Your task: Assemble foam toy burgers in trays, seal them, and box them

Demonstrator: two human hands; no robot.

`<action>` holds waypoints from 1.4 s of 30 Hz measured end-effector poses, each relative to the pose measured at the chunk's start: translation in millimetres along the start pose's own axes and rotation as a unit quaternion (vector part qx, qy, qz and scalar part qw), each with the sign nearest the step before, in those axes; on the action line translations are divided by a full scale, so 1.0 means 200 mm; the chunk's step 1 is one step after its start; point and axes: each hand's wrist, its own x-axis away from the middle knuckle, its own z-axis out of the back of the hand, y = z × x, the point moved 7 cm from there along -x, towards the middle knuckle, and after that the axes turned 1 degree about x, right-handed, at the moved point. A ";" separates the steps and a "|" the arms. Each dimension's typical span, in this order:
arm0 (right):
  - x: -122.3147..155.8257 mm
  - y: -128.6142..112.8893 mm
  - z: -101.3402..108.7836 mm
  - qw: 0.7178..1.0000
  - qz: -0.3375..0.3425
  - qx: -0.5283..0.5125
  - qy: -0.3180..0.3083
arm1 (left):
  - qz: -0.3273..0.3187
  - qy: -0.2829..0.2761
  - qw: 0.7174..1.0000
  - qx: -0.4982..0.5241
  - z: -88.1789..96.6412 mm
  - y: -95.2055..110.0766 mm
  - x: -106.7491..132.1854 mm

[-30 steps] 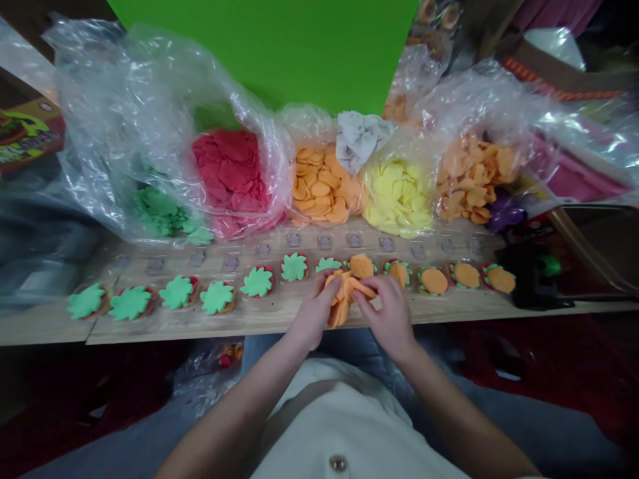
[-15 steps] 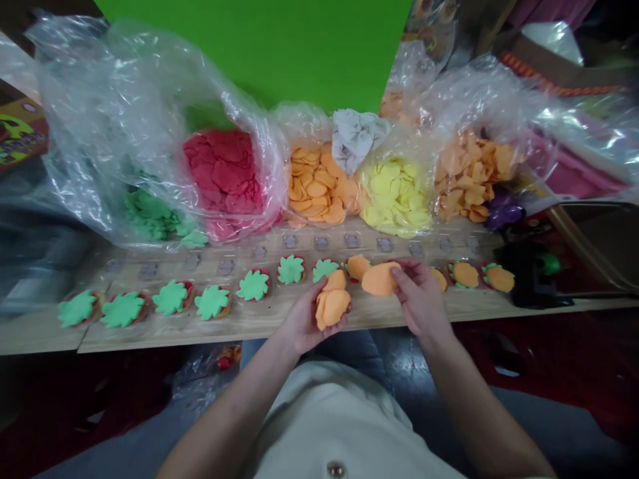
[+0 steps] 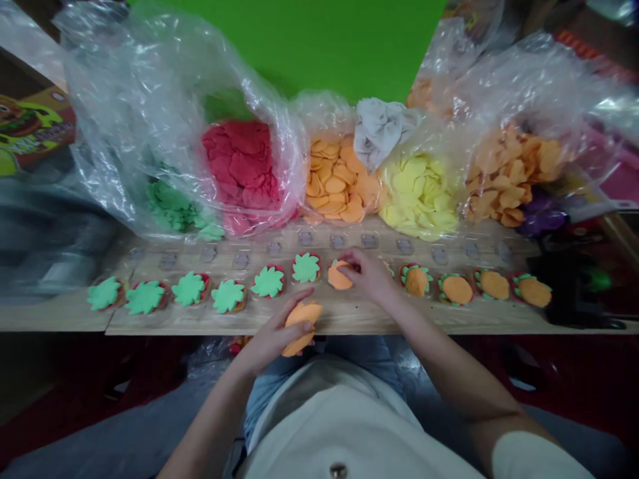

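I log: right hand (image 3: pixel 367 273) has brought a flat orange foam oval (image 3: pixel 339 277) to the row near the wooden desk's (image 3: pixel 200 324) front edge; pinch unclear. Left hand (image 3: pixel 279 329) grips spare ovals (image 3: pixel 305 314); six jagged green foam leaves (image 3: pixel 306 267) remain uncovered.

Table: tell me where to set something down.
Two narrow strips of the table's near edge are bare: one in front of the green leaves, left of the left hand; one in front of the orange discs, between left hand and black object, with the right forearm over it. Bags crowd the back.
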 end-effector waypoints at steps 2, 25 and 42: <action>-0.02 -0.02 -0.02 0.996 0.023 0.089 0.012 | -0.072 0.028 0.996 -0.052 -0.01 0.06 -0.01; 0.26 -0.40 -0.08 0.986 0.148 0.035 0.070 | 0.104 -0.048 0.918 0.379 -0.12 -0.04 -0.10; 0.32 -0.49 -0.04 0.977 0.177 -0.049 0.109 | 0.104 -0.096 0.887 0.439 -0.13 -0.03 -0.08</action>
